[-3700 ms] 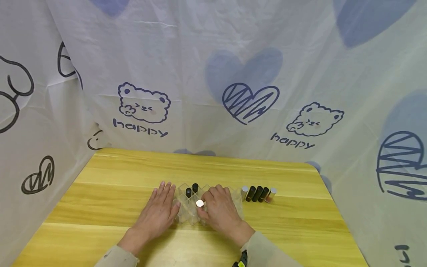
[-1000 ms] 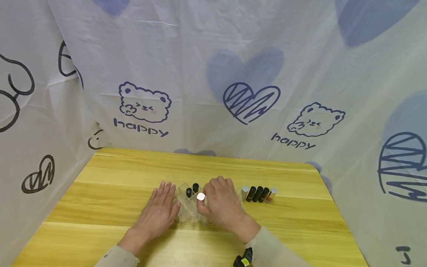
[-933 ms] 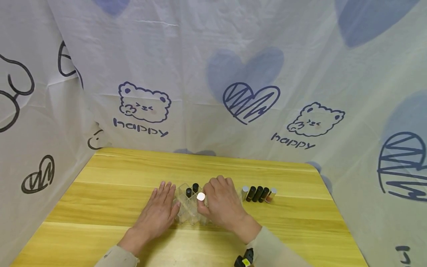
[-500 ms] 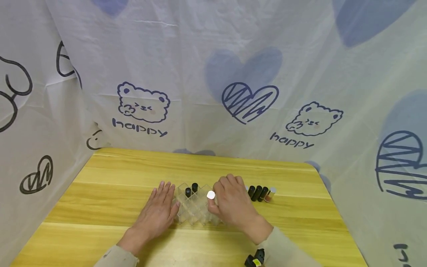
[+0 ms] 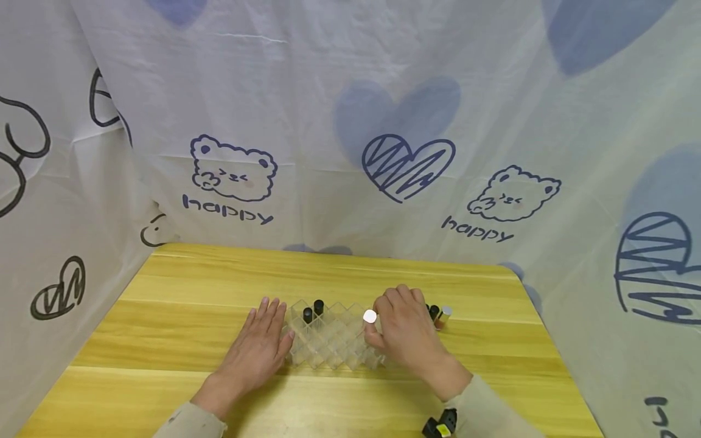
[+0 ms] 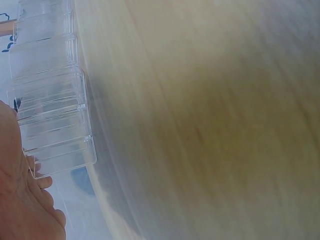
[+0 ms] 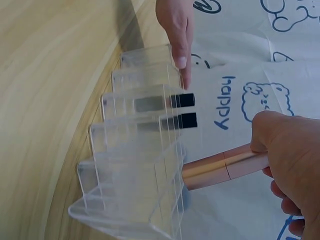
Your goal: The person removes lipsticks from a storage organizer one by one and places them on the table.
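Observation:
My right hand (image 5: 409,331) pinches a rose-gold lipstick tube (image 7: 212,169) between thumb and fingers. The tube's bright end (image 5: 369,316) faces up in the head view, above the right part of a clear lipstick organizer (image 5: 331,340). In the right wrist view the tube's lower end is at the organizer's top edge; whether it touches is unclear. My left hand (image 5: 254,344) lies with straight fingers along the organizer's left side, thumb at its edge. Two black-capped tubes (image 7: 186,111) stand in the organizer's back left compartments.
To the right of my right hand, a row of tubes is partly hidden behind it, including a black one (image 5: 434,312) and a silver-capped one (image 5: 445,315). The wooden table (image 5: 482,377) is backed by a printed white cloth (image 5: 317,194).
My right hand has lifted the lipstick tube and carried it to the right across the organizer, uncovering its middle compartments and covering part of the tube row. The left hand has stayed still.

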A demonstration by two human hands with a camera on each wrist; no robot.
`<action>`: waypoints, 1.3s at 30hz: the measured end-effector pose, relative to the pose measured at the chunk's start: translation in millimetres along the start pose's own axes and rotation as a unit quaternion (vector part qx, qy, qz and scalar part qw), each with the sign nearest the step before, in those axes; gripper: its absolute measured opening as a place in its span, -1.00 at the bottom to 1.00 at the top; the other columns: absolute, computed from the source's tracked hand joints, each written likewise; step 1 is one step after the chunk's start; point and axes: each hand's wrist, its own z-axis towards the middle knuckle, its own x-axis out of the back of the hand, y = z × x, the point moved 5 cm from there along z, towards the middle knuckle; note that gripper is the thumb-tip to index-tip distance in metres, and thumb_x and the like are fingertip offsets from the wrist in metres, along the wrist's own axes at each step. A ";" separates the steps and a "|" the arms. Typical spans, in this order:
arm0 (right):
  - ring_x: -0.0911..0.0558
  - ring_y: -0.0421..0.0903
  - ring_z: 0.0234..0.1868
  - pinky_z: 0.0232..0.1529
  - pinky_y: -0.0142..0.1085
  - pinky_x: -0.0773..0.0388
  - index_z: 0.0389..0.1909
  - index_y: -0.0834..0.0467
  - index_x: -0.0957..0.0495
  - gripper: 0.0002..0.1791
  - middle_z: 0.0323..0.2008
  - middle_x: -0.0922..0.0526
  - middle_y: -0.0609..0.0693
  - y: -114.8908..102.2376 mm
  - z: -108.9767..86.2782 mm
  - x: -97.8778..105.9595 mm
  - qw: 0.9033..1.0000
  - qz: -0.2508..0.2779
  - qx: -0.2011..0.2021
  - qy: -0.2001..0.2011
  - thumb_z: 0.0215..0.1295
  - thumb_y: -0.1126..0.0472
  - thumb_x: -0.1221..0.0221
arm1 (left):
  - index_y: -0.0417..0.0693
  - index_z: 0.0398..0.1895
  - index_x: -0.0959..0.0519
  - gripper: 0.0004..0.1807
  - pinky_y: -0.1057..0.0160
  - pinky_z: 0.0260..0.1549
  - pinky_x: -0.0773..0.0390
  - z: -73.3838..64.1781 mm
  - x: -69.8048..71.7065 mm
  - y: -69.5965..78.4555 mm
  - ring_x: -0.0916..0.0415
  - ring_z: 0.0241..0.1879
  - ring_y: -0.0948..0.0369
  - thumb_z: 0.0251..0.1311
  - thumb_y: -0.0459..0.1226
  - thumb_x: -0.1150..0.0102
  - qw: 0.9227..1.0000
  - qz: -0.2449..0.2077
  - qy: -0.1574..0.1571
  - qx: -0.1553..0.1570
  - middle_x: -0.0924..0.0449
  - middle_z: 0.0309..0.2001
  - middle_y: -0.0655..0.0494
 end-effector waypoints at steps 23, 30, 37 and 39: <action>-0.42 0.01 -0.36 -0.27 -0.18 -0.26 -0.40 0.14 -0.55 -0.75 -0.44 -0.51 -0.03 51.8 -33.0 15.9 0.997 0.007 -0.079 0.004 0.22 0.03 -0.29 | -0.33 0.65 -0.09 -0.24 -0.27 0.64 0.05 1.1 -1.1 -0.4 0.14 0.68 -0.19 0.70 0.07 0.28 1.000 0.000 -0.006 -0.003 -0.06 0.65 -0.30; -0.40 -0.01 -0.40 -0.30 -0.20 -0.24 -0.42 0.15 -0.56 -0.79 -0.46 -0.50 -0.03 66.6 -50.1 15.6 0.996 -0.009 -0.089 0.008 0.14 0.08 -0.30 | -0.33 0.65 -0.11 -0.25 -0.27 0.64 0.08 0.0 1.2 1.0 0.13 0.68 -0.19 0.69 0.05 0.25 1.000 0.011 -0.002 -0.003 -0.06 0.66 -0.29; -0.41 0.01 -0.39 -0.30 -0.19 -0.26 -0.45 0.15 -0.55 -0.80 -0.47 -0.51 -0.02 84.3 -69.0 14.5 0.994 -0.027 -0.110 -0.004 0.11 0.10 -0.29 | -0.32 0.64 -0.14 -0.27 -0.27 0.65 0.07 -0.1 1.4 1.8 0.10 0.68 -0.18 0.69 0.04 0.22 1.000 0.024 0.004 -0.003 -0.08 0.65 -0.28; -0.42 0.02 -0.39 -0.30 -0.17 -0.29 -0.44 0.17 -0.57 -0.80 -0.46 -0.53 0.00 89.6 -74.0 15.0 0.993 -0.031 -0.116 -0.007 0.12 0.10 -0.29 | -0.32 0.64 -0.14 -0.26 -0.27 0.65 0.07 0.0 1.2 1.9 0.10 0.68 -0.18 0.69 0.04 0.22 1.000 0.026 0.005 -0.004 -0.08 0.65 -0.28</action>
